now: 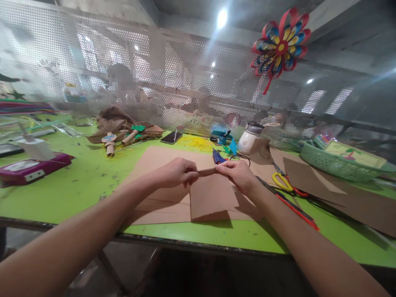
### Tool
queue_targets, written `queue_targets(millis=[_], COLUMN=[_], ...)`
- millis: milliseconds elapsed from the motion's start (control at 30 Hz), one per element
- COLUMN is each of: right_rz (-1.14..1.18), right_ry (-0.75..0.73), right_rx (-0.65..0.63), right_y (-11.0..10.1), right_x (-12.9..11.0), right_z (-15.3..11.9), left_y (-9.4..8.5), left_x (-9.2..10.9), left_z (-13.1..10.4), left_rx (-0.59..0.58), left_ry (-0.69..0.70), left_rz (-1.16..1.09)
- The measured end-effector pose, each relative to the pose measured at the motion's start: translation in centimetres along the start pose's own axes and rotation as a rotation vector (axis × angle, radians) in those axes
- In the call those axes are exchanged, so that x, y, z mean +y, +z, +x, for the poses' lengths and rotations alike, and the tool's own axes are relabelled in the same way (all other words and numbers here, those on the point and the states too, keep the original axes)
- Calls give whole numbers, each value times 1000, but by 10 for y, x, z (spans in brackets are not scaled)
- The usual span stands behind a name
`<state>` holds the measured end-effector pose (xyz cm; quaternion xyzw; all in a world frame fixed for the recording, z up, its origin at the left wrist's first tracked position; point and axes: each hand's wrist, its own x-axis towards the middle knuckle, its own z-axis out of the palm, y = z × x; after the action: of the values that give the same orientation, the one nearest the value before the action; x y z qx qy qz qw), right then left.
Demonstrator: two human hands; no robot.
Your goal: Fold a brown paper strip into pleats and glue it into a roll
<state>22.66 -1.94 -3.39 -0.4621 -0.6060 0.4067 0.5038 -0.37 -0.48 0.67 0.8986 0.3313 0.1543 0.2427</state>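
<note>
Between my two hands is a narrow folded strip of brown paper point(206, 170), pinched at both ends. My left hand point(178, 172) grips its left end, fingers closed, and my right hand point(237, 175) closes on the right end. Under the strip lies a smaller brown sheet point(212, 198); whether it joins the strip I cannot tell. Larger brown paper point(161, 208) is spread flat beneath on the green table. Just behind my right fingertips rests a blue glue gun point(218, 156).
Scissors with yellow handles point(282, 181) and an orange-and-black cutter point(298, 212) lie right of my right forearm. A green basket point(343, 165), white bottle point(250, 138), phone point(172, 137), paper bouquets point(123, 134) and a purple power strip point(35, 167) surround the work area.
</note>
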Motion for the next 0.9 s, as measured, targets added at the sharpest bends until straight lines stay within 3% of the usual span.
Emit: queue_targets(millis=[333,500,567,667,767,900], right_rz=[-32,-43,68,251,312,255], right_ry=[-20,-25,-49,-82,-58,6], right_rx=[10,50,51,25,-93,-426], right_y=[1,5,6,8,7,5], right_x=[-10,-17,-26,-45,-58,-54], right_z=[-3,-6,-10,-18,-28,-34], left_y=[-3,-5,-5,-2,5,15], left_x=[-5,-2,0,1,2,7], left_z=[-1,-1,-2,-4,-5,-8], left_rx=[-128,-69,-47,-91,-213,-387], left_ry=[-2,13,16,27,2,-40], left_rz=[-151,-139,-277,-701,-1070,-1206])
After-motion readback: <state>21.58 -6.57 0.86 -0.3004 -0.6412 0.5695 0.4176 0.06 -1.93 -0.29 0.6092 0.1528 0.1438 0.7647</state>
